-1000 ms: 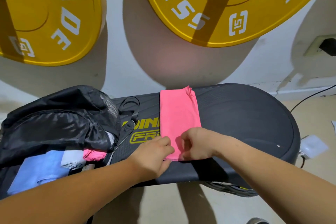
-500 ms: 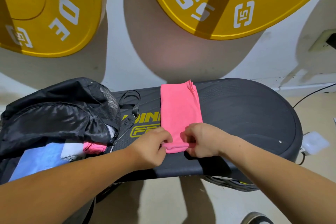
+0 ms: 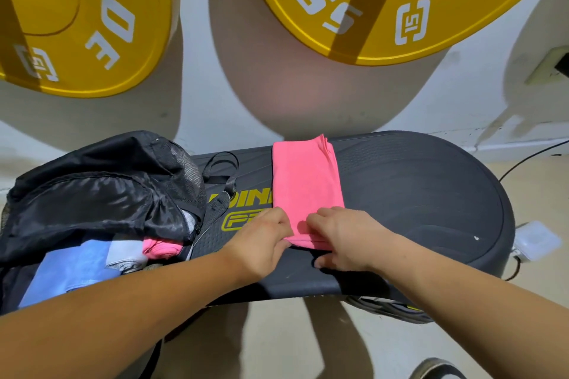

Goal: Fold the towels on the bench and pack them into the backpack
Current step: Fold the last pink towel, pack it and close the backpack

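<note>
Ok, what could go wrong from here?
The pink towel fans out at its far end, so folding from the near edge, pinched by the left hand and right hand, may go crooked. The backpack already holds towels and its flap sags over the opening; stuffing could undo the fold.
</note>
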